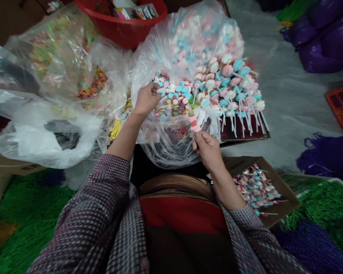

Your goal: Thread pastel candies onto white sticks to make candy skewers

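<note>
My right hand [208,149] is closed in a pinch below a short stack of pink and green candies [194,123], a candy skewer held upright; its stick is hidden by my fingers. My left hand [148,98] reaches into the mouth of a clear plastic bag, fingers curled together at the edge of loose pink, white and blue candies [177,89]. What those fingertips hold is too small to make out. Beside the loose pieces, white sticks [204,116] lie bunched. Many finished candy skewers [234,91] are piled on the right, sticks pointing toward me.
A clear bag of gummy rings [93,83] stands at the left, near gold twist ties [114,127]. Behind is a red basket [125,23]. A cardboard box [288,194] of wrapped candies sits low at the right, beside green and purple strands [320,205]. Purple sacks [326,34] lie on the floor.
</note>
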### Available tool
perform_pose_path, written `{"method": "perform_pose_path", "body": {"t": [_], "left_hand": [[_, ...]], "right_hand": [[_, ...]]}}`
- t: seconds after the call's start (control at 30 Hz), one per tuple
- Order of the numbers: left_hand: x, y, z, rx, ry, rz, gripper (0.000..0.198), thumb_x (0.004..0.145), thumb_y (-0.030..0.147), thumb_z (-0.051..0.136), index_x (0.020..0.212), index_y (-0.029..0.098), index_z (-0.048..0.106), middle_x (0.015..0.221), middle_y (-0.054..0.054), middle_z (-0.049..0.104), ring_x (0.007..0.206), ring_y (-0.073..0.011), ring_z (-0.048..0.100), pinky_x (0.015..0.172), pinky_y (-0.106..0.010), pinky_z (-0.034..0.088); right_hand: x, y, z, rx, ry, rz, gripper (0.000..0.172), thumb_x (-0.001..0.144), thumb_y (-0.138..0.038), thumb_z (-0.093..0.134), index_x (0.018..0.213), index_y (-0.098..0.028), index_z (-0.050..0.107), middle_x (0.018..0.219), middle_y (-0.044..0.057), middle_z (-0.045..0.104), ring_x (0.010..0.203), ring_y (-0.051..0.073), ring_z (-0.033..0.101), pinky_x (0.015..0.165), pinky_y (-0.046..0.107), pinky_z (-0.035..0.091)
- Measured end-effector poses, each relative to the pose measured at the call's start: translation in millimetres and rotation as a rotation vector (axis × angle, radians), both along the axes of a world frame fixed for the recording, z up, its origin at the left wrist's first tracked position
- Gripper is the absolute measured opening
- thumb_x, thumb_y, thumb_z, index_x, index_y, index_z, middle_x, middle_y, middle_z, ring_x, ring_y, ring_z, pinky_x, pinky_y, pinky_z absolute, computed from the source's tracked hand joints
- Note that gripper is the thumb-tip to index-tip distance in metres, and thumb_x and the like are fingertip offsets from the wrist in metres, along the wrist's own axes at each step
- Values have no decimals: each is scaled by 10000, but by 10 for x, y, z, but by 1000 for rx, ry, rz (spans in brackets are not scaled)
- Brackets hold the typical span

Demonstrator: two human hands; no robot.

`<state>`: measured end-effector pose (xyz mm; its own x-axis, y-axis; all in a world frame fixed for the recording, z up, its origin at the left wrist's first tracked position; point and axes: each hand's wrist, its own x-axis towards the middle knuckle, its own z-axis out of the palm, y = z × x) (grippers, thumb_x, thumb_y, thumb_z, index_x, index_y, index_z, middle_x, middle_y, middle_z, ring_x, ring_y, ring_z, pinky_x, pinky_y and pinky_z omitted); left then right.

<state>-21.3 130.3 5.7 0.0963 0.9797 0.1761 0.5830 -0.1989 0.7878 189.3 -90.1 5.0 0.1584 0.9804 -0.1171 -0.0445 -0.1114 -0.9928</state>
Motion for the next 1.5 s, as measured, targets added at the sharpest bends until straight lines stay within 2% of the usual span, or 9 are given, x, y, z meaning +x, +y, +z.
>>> {"method": "perform_pose_path", "body": {"t": [0.13, 0.27, 0.37, 0.5, 0.7, 0.97, 1.1, 1.23, 1.5], "left_hand": [[158, -528, 20, -133, -410, -103, 170, 836, 226, 693, 1005, 247, 695, 723, 23, 598, 662, -147, 621, 687, -295, 528], [352, -1102, 71, -149, -566, -287, 126, 843, 292, 786, 936, 242, 718, 770, 24, 658, 705, -126, 629, 715, -278, 543], [444, -1324, 110, -194, -653, -363, 245, 829, 430, 843, 952, 251, 731, 841, 12, 711, 784, -137, 668, 760, -288, 561], [467, -1363, 76, -329, -778, -370, 379, 776, 558, 887, 945, 261, 723, 780, 15, 690, 699, -133, 654, 635, -272, 537], [472, -1340, 28, -429, -844, -257, 333, 889, 547, 811, 976, 249, 692, 843, -13, 731, 707, -131, 688, 599, -263, 540], [529, -1492, 89, -257, -698, -266, 271, 976, 522, 703, 940, 259, 760, 743, 5, 718, 669, -131, 653, 608, -269, 530], [458, -1511, 209, -150, -546, -375, 299, 934, 531, 740, 974, 239, 788, 876, -11, 785, 810, -151, 706, 756, -288, 562], [435, -1486, 208, -186, -523, -453, 326, 819, 519, 857, 965, 236, 787, 844, -6, 790, 785, -151, 699, 706, -275, 540], [402, -1356, 141, -395, -793, -188, 235, 948, 386, 724, 787, 229, 653, 721, 9, 738, 633, -129, 691, 553, -252, 512]], "right_hand": [[-30, 111, 59, 42, -1, -45, 506, 882, -713, 709, 754, -227, 647, 557, -53, 511, 516, 102, 379, 489, 245, 285], [-100, 291, 96, 96, -30, -134, 434, 847, -668, 764, 877, -238, 712, 648, -39, 560, 607, 124, 469, 558, 247, 396], [-138, 366, 101, 133, -38, -146, 436, 812, -665, 790, 920, -250, 710, 768, -16, 633, 726, 151, 556, 634, 264, 471], [-121, 344, 130, 78, 42, -99, 444, 802, -663, 803, 910, -249, 682, 748, -9, 635, 644, 135, 532, 545, 248, 410], [-91, 278, 151, 32, 47, -63, 496, 803, -716, 771, 942, -260, 635, 746, -20, 619, 509, 87, 363, 461, 243, 261], [-169, 283, 166, 79, 105, -114, 518, 748, -694, 830, 917, -260, 603, 828, -4, 633, 700, 135, 566, 535, 237, 395], [-144, 276, 178, 96, 113, -113, 495, 777, -681, 819, 915, -260, 599, 766, -26, 579, 646, 118, 523, 512, 231, 357], [-134, 267, 185, 72, 34, -108, 550, 804, -783, 732, 875, -262, 569, 718, -37, 534, 540, 95, 405, 463, 246, 282], [-19, -124, 292, 25, -52, 8, 506, 941, -743, 615, 864, -247, 680, 546, -59, 533, 444, 93, 341, 451, 251, 277]]}}
